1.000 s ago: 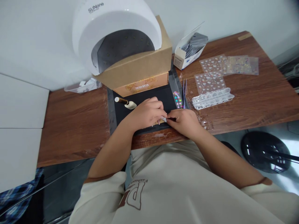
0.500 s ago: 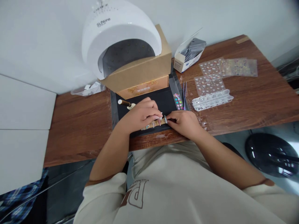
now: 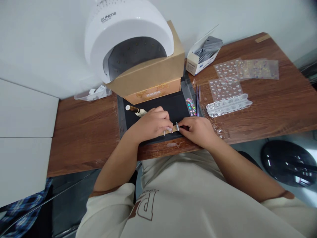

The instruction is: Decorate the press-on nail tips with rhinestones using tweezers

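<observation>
A narrow tan strip [image 3: 174, 128] with false nails standing on it lies near the front edge of the black mat [image 3: 177, 105]. My left hand [image 3: 156, 123] bends over the strip from the left, its fingertips closed on a pale false nail [image 3: 169, 130]. Another false nail [image 3: 164, 133] shows just below that hand, which covers the strip's left part. At the strip's right end, the thumb and forefinger of my right hand [image 3: 197, 131] pinch a silvery false nail [image 3: 177, 127]. A bottle with a gold-and-white cap [image 3: 132, 108] lies behind my left hand.
A white nail lamp [image 3: 128, 29] stands on cardboard boxes [image 3: 158, 74] at the back. Purple tweezers [image 3: 198, 99] and star glitter [image 3: 191, 107] lie right of the mat. Further right are an open carton [image 3: 201, 61], sticker sheets [image 3: 226, 89] and a clear case [image 3: 229, 105].
The view has shifted slightly. My left fingers have moved down and closer to my right hand, covering more of the strip and its nails. The right hand keeps its pinch.
</observation>
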{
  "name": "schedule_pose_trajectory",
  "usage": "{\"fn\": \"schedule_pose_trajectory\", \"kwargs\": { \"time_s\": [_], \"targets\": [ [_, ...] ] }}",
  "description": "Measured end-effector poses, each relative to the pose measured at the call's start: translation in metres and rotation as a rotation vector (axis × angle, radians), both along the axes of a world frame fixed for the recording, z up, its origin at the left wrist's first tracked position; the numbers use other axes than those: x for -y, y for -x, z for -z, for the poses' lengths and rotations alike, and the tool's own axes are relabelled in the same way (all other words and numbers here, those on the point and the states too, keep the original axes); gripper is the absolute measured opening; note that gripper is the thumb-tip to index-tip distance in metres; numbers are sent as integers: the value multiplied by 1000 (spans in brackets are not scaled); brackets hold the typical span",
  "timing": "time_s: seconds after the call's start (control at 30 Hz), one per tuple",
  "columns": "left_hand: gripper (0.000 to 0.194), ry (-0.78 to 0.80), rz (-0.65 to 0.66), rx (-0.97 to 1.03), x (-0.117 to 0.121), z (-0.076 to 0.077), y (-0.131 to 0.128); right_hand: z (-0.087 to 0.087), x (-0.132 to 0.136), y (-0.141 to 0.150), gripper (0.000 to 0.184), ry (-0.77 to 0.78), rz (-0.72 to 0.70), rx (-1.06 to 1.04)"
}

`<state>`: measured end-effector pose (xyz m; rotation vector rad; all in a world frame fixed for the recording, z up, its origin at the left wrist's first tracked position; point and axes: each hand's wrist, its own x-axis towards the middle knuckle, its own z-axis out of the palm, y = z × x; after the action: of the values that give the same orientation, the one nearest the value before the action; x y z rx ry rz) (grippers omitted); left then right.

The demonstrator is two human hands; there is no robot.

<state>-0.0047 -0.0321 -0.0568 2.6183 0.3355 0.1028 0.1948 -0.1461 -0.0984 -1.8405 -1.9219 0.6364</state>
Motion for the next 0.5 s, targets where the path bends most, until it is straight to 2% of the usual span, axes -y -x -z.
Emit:
{"fn": "schedule_pose_trajectory", "kwargs": {
  "time_s": [0.27, 0.5],
  "targets": [
    [27, 26, -16, 54, 1, -2, 4, 3, 0, 0, 16, -68, 0, 0],
    [25, -83, 63, -21, 7, -1, -1, 3, 0, -1, 17, -60, -6, -1]
  ]
}}
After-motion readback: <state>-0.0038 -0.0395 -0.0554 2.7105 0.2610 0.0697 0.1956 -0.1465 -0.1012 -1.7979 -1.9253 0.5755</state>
